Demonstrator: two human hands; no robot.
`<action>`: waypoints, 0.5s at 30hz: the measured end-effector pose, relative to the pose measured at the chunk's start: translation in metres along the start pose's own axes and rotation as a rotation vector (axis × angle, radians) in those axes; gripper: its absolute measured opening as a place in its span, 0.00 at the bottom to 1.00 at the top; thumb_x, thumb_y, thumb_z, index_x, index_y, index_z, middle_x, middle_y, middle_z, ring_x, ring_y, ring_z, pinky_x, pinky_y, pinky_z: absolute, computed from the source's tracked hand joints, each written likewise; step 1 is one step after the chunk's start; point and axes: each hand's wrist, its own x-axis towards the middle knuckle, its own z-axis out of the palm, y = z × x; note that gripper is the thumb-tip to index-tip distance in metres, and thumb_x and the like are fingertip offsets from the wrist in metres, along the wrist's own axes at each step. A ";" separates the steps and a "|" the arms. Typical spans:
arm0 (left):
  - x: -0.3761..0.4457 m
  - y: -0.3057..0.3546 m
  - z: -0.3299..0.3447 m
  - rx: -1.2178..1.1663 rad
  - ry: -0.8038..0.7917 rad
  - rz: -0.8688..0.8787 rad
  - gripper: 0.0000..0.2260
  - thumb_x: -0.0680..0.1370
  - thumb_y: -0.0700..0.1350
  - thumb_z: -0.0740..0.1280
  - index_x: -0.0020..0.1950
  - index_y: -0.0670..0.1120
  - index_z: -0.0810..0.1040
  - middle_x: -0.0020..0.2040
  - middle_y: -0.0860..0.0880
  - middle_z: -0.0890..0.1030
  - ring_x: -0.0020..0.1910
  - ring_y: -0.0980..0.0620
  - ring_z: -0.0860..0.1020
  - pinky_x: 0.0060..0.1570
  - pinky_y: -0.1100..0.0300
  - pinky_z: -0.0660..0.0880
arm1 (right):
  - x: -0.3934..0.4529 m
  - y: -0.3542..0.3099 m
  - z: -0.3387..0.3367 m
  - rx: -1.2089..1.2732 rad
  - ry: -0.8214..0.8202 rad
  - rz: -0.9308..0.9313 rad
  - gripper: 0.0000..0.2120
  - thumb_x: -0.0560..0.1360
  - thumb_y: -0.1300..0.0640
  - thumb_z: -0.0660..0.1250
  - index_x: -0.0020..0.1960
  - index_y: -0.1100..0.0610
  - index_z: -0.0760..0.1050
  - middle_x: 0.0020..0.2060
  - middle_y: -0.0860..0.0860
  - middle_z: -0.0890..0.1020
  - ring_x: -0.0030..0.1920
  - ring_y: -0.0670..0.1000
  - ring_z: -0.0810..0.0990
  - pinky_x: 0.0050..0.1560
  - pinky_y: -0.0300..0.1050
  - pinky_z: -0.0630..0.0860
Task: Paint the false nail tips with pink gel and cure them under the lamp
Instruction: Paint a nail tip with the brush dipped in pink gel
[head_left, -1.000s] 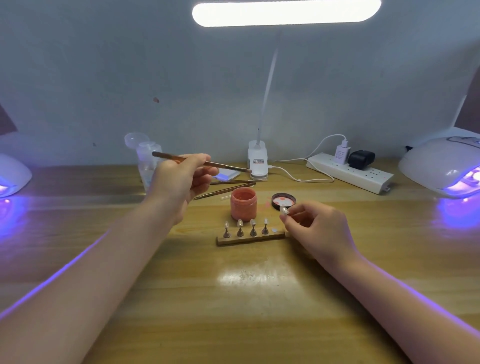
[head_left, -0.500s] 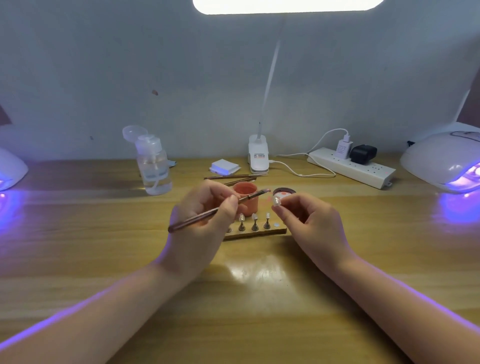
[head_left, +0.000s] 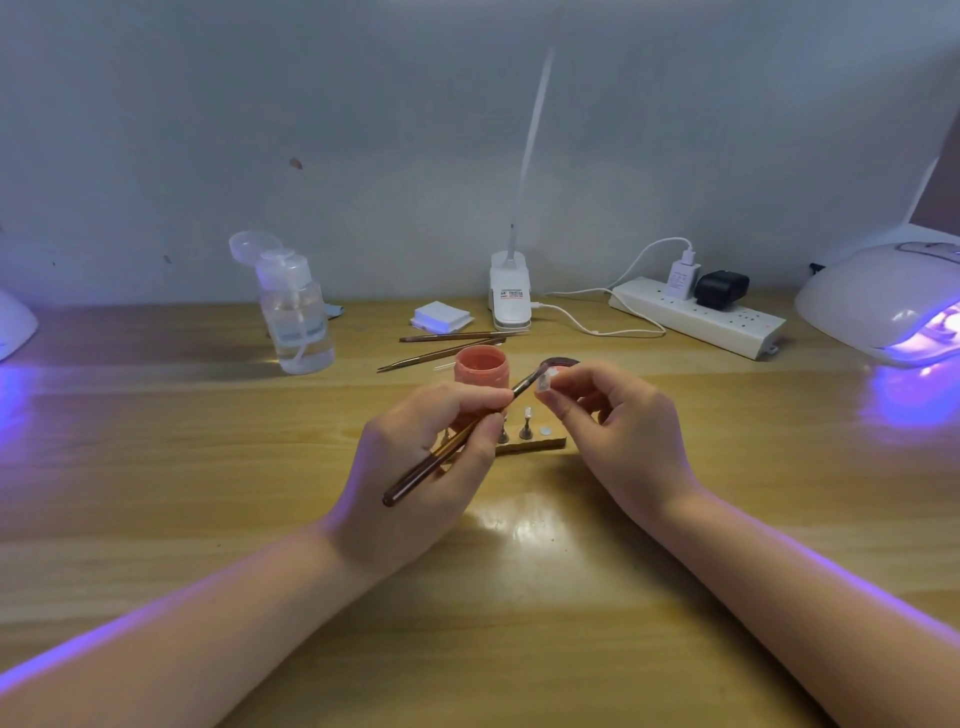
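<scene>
Head view, wooden table (head_left: 156, 519). Left hand (head_left: 415, 467): fingers curled round brush (head_left: 457, 441), thumb and forefinger pinching shaft near ferrule; handle end pointing down-left toward wrist, bristle end angled up-right, tip touching or just at nail tip (head_left: 546, 383); contact not fully resolvable. Right hand (head_left: 623, 436): thumb and forefinger pinching nail tip on its small stand, held above table, just in front of dark lid (head_left: 560, 360); remaining fingers loosely curled.

Centre, behind hands: open pink gel jar (head_left: 482, 366), upright, just left of lid. Wooden holder strip (head_left: 540, 443) lying between the two hands, partly hidden by left hand; on it, visible: one stand with nail tip (head_left: 526, 422) upright, one round bare pad (head_left: 544, 430) at right end; further stands behind left fingers, count not discernible.

Behind jar: two spare brushes (head_left: 447, 345) lying flat, approx. parallel, pointing left-right. White pad stack (head_left: 441, 317) near them. Far left-centre: clear pump bottle (head_left: 296, 312), cap flipped open, liquid inside. Rear centre: clip-base desk lamp (head_left: 510, 296), thin neck rising out of frame. Rear right: power strip (head_left: 701, 317) w/ white charger and black adapter plugged in, white cable running to lamp base. Far right: white curing lamp (head_left: 883, 301), violet glow at mouth, spill on tabletop. Far left edge: second curing lamp (head_left: 15, 325), partly cropped, violet glow likewise.
</scene>
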 end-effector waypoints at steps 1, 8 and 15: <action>0.000 0.000 0.000 0.001 -0.002 0.005 0.09 0.76 0.38 0.68 0.55 0.41 0.82 0.48 0.48 0.84 0.48 0.54 0.82 0.48 0.56 0.79 | 0.000 0.000 0.000 -0.003 0.002 -0.005 0.03 0.73 0.58 0.73 0.46 0.52 0.81 0.39 0.44 0.83 0.36 0.46 0.78 0.38 0.45 0.76; -0.002 -0.001 -0.003 -0.072 -0.023 -0.008 0.09 0.74 0.43 0.63 0.45 0.41 0.81 0.41 0.48 0.82 0.41 0.51 0.80 0.40 0.56 0.76 | 0.000 0.003 0.003 -0.014 0.014 -0.023 0.02 0.73 0.54 0.72 0.45 0.53 0.81 0.40 0.45 0.84 0.36 0.46 0.78 0.37 0.41 0.75; -0.002 0.001 0.000 -0.059 0.017 -0.066 0.10 0.77 0.45 0.64 0.53 0.44 0.80 0.45 0.50 0.83 0.46 0.55 0.81 0.45 0.66 0.75 | 0.000 0.005 0.002 0.003 0.016 -0.049 0.02 0.74 0.53 0.71 0.45 0.50 0.81 0.40 0.45 0.83 0.37 0.45 0.78 0.36 0.37 0.74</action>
